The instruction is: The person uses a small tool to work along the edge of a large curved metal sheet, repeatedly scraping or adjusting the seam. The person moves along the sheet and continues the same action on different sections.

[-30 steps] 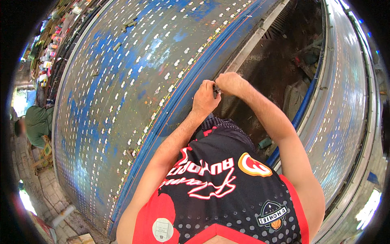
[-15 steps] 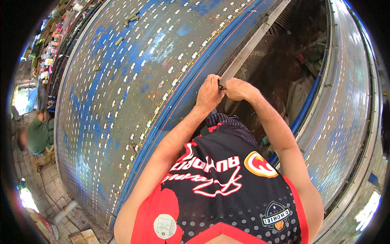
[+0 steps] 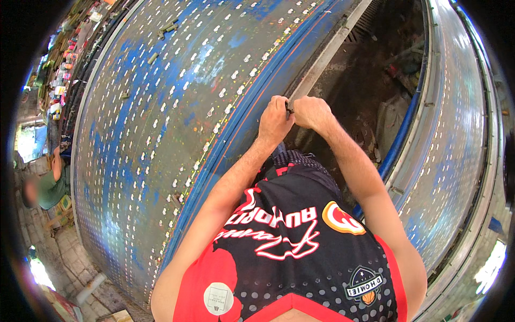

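Both my hands meet at the metal rail along the near edge of a long table covered in blue paint stains and rows of white marks. My left hand is closed around a small dark piece, mostly hidden by the fingers; its kind does not show. Pressed up against it from the other side, my right hand is curled into a closed grip. What its fingers hold is hidden. The pale rail runs away from just beyond the knuckles.
A second stained table with a blue pipe along it stands to my right. Between the tables lies a dark gap with rubble. Small cylinders rest on the left table. Beyond its far side, another person is low down.
My right hand has turned slightly, its knuckles now more on top. My left hand stays almost in place. The view has shifted a little, and the other person's arm has moved.
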`<state>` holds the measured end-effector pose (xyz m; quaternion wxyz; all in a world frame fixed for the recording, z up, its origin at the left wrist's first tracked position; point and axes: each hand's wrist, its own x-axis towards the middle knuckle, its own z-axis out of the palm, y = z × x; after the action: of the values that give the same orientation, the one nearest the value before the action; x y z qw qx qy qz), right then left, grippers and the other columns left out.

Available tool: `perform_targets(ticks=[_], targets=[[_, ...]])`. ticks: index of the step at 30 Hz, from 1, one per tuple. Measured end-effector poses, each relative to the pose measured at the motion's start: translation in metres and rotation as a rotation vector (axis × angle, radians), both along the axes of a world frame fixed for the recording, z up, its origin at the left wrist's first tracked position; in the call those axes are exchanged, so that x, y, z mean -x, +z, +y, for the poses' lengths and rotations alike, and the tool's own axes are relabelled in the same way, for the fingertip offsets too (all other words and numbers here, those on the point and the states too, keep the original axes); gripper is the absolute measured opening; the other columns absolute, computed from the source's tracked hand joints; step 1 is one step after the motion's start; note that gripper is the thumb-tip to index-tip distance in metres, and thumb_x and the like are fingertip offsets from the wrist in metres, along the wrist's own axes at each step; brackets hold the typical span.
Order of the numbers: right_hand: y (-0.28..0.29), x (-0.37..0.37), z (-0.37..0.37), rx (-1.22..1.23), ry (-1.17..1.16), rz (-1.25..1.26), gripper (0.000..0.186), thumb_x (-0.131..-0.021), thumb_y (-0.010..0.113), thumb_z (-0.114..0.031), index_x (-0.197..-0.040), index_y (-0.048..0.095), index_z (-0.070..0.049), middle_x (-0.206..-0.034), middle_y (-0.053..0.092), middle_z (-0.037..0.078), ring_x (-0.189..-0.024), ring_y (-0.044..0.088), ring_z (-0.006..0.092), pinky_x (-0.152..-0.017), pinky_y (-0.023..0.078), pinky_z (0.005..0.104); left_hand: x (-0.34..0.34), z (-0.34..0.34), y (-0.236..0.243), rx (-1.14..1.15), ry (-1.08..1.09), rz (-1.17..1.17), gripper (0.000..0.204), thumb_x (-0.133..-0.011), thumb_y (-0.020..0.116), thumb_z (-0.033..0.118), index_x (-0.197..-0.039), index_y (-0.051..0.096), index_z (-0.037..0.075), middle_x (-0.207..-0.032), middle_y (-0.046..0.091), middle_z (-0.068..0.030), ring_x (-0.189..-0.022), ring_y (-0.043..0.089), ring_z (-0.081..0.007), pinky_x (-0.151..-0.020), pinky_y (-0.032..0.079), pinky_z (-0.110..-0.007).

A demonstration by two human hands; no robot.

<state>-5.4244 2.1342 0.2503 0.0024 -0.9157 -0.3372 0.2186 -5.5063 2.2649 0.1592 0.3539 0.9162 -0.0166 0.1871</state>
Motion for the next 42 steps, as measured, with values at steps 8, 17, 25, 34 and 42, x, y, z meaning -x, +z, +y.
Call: perform_targets(ticks=[8, 17, 25, 34, 42], targets=[[-0.011, 0.043, -0.002, -0.047, -0.082, -0.123, 0.018, -0.090, 0.068, -0.016, -0.092, 0.081, -0.003, -0.091, 0.079, 0.019, -0.084, 0.081, 0.0350, -0.073, 0.065, 0.0452, 0.000, 0.008, 0.003, 0.024, -0.074, -0.047, 0.051, -0.079, 0.080, 0.003, -0.121, 0.053, -0.002, -0.117, 0.058, -0.0239, -0.112, 0.061, -0.0444, -0.097, 0.053, -0.049], [-0.032, 0.060, -0.018, -0.249, -0.422, 0.241, 0.034, -0.102, 0.049, -0.020, -0.121, 0.068, 0.001, -0.108, 0.074, 0.032, -0.099, 0.074, 0.0514, -0.090, 0.059, 0.0592, 0.006, 0.015, 0.004, 0.162, -0.070, -0.005, 0.043, -0.083, 0.073, 0.002, -0.123, 0.059, 0.000, -0.121, 0.061, -0.0231, -0.116, 0.062, -0.0448, -0.101, 0.052, -0.049], [-0.067, 0.048, -0.059, -0.622, -0.761, 0.559, 0.030, -0.113, 0.044, -0.022, -0.127, 0.061, -0.001, -0.098, 0.078, 0.017, -0.085, 0.070, 0.0275, -0.081, 0.056, 0.0416, 0.003, 0.015, 0.007, 0.197, -0.081, -0.008, 0.044, -0.082, 0.072, -0.003, -0.124, 0.059, 0.000, -0.122, 0.061, -0.0223, -0.117, 0.062, -0.0432, -0.100, 0.052, -0.047], [-0.087, 0.005, -0.071, -1.330, -0.868, 0.666, 0.014, -0.118, 0.048, -0.025, -0.117, 0.055, -0.013, -0.124, 0.071, 0.009, -0.094, 0.063, 0.0135, -0.088, 0.051, 0.0315, 0.003, 0.013, 0.013, 0.107, -0.103, 0.013, 0.058, -0.077, 0.076, 0.000, -0.131, 0.054, 0.001, -0.127, 0.057, -0.0220, -0.123, 0.058, -0.0447, -0.105, 0.050, -0.049], [-0.088, -0.007, -0.061, -1.666, -0.926, 1.075, 0.007, -0.117, 0.049, -0.019, -0.121, 0.051, -0.014, -0.103, 0.066, 0.008, -0.080, 0.055, 0.0125, -0.076, 0.047, 0.0296, 0.003, 0.011, 0.011, 0.059, -0.097, 0.038, 0.060, -0.078, 0.083, 0.004, -0.131, 0.054, 0.002, -0.127, 0.057, -0.0215, -0.123, 0.058, -0.0437, -0.106, 0.050, -0.049]])
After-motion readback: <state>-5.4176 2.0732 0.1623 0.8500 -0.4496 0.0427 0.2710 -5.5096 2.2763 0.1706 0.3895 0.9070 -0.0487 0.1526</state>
